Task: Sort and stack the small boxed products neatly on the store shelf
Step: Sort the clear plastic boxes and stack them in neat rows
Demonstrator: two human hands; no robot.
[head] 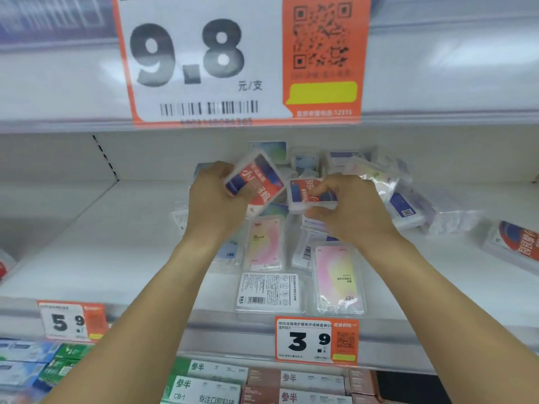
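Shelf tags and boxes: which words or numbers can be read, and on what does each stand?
"9.8" and "元/支": big orange price sign.
"12315": same sign, bottom right.
"3.9": tag on shelf edge.
"5.9": left tag.
"参半": boxes on lower shelf.
Print on the red-blue boxes in both hands: too blurred.

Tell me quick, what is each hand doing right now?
Left hand: closed on a red-and-blue box.
Right hand: closed on another red-and-blue box.
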